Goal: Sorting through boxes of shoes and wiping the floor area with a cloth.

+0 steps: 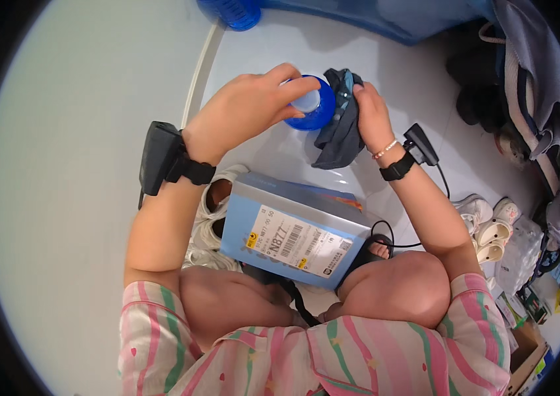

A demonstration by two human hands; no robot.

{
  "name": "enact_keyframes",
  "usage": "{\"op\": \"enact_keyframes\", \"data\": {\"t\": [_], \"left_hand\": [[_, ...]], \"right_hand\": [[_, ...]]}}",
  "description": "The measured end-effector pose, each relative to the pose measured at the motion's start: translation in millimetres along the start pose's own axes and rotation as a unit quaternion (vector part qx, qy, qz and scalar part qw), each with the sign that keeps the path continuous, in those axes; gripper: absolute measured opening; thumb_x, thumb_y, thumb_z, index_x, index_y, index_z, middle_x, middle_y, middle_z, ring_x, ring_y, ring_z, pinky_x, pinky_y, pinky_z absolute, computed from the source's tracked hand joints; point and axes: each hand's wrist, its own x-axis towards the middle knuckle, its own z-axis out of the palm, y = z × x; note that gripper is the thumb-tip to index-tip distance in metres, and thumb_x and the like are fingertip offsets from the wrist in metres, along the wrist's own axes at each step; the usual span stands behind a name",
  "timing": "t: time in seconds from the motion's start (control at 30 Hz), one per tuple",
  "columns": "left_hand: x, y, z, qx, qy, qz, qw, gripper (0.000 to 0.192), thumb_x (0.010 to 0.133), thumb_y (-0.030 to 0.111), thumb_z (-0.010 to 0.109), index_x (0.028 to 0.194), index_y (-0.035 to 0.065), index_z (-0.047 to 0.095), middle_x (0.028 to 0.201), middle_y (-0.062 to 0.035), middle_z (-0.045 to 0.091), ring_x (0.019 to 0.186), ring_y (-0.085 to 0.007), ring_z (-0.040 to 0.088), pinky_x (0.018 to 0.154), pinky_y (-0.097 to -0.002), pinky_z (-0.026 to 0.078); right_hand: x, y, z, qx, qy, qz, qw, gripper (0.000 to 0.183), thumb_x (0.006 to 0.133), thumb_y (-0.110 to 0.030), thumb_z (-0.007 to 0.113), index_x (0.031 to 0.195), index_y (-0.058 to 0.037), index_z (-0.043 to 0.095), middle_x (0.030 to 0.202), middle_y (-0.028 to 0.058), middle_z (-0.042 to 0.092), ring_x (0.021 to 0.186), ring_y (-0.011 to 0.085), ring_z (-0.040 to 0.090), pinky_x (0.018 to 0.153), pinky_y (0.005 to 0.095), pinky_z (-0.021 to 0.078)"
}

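My left hand [260,101] has its fingers around the pale cap of a blue bottle [320,116], which I see from above. Right beside the bottle, my right hand [373,111] grips a crumpled dark grey cloth [342,141] with a light blue patch. The cloth meets or overlaps the bottle's right side; whether the two touch is hard to tell. Below both hands, between my knees, a blue and grey cardboard box [290,227] stands tilted, with a printed label on its near side.
White shoes [213,222] lie left of the box. More shoes [495,232], a clear plastic bag [520,257] and an open carton [527,346] are at the right. Grey clothing [542,89] hangs there. Another blue bottle [238,15] stands by the wall, near a large blue container [389,20].
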Motion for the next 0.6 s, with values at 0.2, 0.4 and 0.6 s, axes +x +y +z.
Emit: {"op": "enact_keyframes", "data": {"t": [0.2,0.4,0.6], "left_hand": [[9.7,0.3,20.7,0.055,0.177,-0.046,0.982,0.036,0.078,0.023,0.080,0.102,0.0033,0.061,0.094,-0.0108,0.065,0.070,-0.0299,0.065,0.060,-0.0378,0.052],[17.7,8.2,24.2,0.048,0.163,-0.137,0.976,0.038,0.077,0.026,0.082,0.093,0.0016,0.058,0.078,-0.0140,0.064,0.064,-0.0292,0.064,0.058,-0.0374,0.052],[14.3,6.1,9.3,0.013,0.106,-0.103,0.989,0.035,0.083,0.024,0.079,0.100,0.0002,0.059,0.082,-0.0144,0.065,0.069,-0.0270,0.065,0.061,-0.0361,0.052]], "right_hand": [[0.6,-53.9,0.0,0.037,0.012,-0.119,0.992,0.033,0.095,-0.024,0.051,0.108,0.0048,0.061,0.118,0.0219,0.052,0.096,0.0387,0.055,0.087,0.0417,0.0459],[-7.0,-19.4,33.7,-0.059,0.103,-0.274,0.954,0.047,0.080,-0.014,0.063,0.126,-0.0063,0.057,0.133,0.0215,0.044,0.093,0.0389,0.062,0.080,0.0439,0.0537],[-10.2,20.6,47.4,-0.070,0.150,-0.259,0.952,0.050,0.074,-0.010,0.066,0.121,-0.0046,0.052,0.113,0.0209,0.056,0.085,0.0418,0.063,0.070,0.0477,0.0538]]}}
